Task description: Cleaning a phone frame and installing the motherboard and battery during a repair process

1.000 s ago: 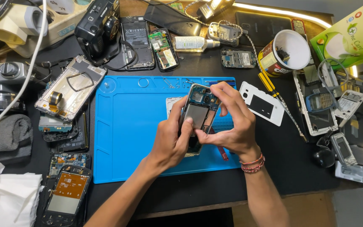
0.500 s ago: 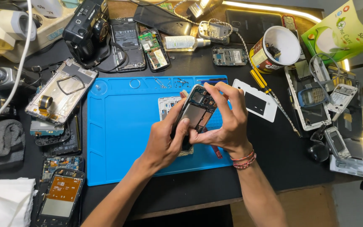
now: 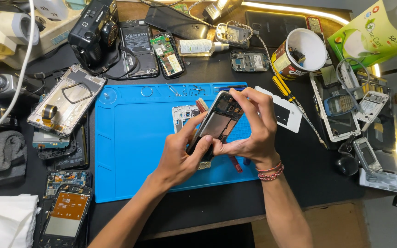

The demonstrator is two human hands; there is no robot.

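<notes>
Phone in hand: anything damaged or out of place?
The phone has its back off and insides exposed, tilted above the blue mat between left hand and right hand. No visible damage; stripped phones lie around.

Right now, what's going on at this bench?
A person holds an opened phone tilted above a blue work mat. The left hand grips its lower end from below; the right hand pinches its upper edge. A white inner frame lies flat on the mat behind it. Other dismantled phones, a black camera and a paper cup lie about the mat.
</notes>
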